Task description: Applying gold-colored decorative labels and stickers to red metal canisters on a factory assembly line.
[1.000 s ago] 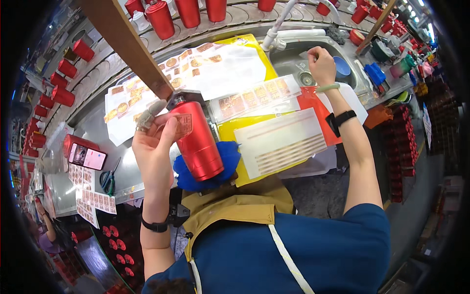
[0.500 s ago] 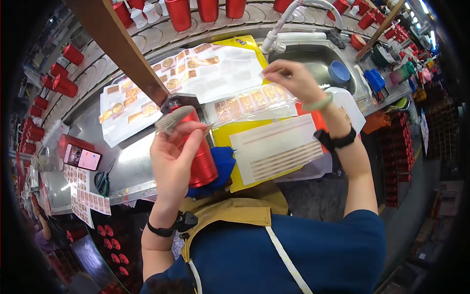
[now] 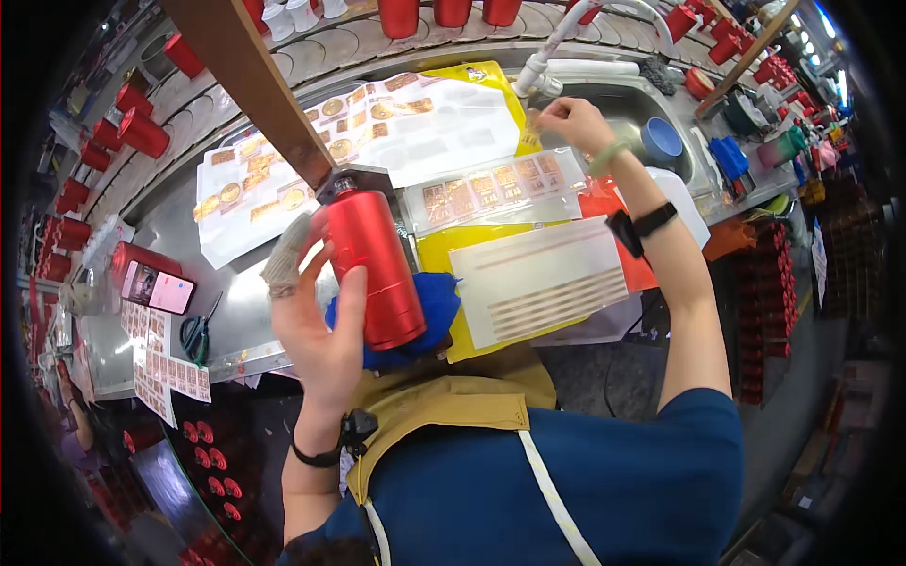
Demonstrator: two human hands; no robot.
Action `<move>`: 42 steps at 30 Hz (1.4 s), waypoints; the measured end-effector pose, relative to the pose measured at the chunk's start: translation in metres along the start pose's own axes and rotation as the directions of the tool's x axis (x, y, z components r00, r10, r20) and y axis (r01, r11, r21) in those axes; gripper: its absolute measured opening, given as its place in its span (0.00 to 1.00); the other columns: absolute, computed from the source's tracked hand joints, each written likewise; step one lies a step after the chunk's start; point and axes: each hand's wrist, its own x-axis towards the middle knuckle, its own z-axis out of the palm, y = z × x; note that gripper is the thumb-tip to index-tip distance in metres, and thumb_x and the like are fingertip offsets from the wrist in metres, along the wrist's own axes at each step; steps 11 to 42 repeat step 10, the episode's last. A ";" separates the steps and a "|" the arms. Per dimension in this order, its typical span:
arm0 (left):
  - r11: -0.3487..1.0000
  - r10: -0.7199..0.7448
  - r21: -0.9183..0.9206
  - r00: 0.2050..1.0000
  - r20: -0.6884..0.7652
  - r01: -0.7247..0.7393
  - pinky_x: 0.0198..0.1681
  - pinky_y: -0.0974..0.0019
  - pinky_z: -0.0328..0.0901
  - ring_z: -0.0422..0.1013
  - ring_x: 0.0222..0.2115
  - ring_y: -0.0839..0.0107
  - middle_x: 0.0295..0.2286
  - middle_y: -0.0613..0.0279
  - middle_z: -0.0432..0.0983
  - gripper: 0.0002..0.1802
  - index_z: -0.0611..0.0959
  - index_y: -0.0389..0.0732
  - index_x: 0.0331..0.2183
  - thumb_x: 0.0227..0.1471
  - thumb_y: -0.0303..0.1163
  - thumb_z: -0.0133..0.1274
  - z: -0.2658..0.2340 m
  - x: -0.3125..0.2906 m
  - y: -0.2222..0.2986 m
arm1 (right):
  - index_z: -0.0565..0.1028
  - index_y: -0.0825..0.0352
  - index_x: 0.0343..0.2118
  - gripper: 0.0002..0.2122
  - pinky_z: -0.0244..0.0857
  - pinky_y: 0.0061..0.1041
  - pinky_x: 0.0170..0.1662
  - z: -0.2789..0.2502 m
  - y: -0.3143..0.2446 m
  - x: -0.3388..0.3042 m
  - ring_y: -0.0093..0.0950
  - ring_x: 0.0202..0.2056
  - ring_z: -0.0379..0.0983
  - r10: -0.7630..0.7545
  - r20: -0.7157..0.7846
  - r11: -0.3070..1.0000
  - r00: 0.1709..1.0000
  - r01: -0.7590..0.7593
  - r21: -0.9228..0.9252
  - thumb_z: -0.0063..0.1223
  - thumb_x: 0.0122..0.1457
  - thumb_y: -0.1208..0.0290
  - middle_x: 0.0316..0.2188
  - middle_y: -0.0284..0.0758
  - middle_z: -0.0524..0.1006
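A red metal cylinder with a dark narrow end leans on a blue cloth, with that end at a dark bracket. My left hand is beside its left side, fingers apart, thumb close to the red surface; whether they touch, I cannot tell. A knitted grey cover is on one of its fingers. Farther right, my right hand is raised near the sink with fingertips pinched together; what they hold, if anything, is too small to tell. Below it lies a clear strip of gold decals.
White sheets with gold decals and a striped sheet cover the bench. A wooden post rises in front. At left are a phone and scissors. A sink with a blue bowl stands right. Red cups line the conveyor.
My left hand has moved down and left, opening away from the cylinder, which now shows more fully. My right hand stays pinched and raised, slightly farther right. The whole view has shifted a little.
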 end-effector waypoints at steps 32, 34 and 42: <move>0.956 -0.246 0.159 0.969 -0.021 0.246 0.65 0.53 0.59 0.62 0.63 0.58 0.64 0.52 0.61 0.47 0.63 0.39 0.66 0.48 0.24 0.69 -0.044 -0.067 -0.007 | 0.84 0.68 0.42 0.25 0.73 0.35 0.55 0.095 0.149 0.138 0.39 0.50 0.81 0.323 0.090 0.737 0.942 -0.191 -0.649 0.67 0.53 0.48 0.43 0.46 0.84; 0.956 -0.246 0.159 0.969 -0.021 0.246 0.65 0.53 0.59 0.62 0.63 0.58 0.64 0.52 0.61 0.47 0.63 0.39 0.66 0.48 0.24 0.69 -0.044 -0.067 -0.007 | 0.84 0.68 0.42 0.25 0.73 0.35 0.55 0.095 0.149 0.138 0.39 0.50 0.81 0.323 0.090 0.737 0.942 -0.191 -0.649 0.67 0.53 0.48 0.43 0.46 0.84; 0.956 -0.246 0.159 0.969 -0.021 0.246 0.65 0.53 0.59 0.62 0.63 0.58 0.64 0.52 0.61 0.47 0.63 0.39 0.66 0.48 0.24 0.69 -0.044 -0.067 -0.007 | 0.84 0.68 0.42 0.25 0.73 0.35 0.55 0.095 0.149 0.138 0.39 0.50 0.81 0.323 0.090 0.737 0.942 -0.191 -0.649 0.67 0.53 0.48 0.43 0.46 0.84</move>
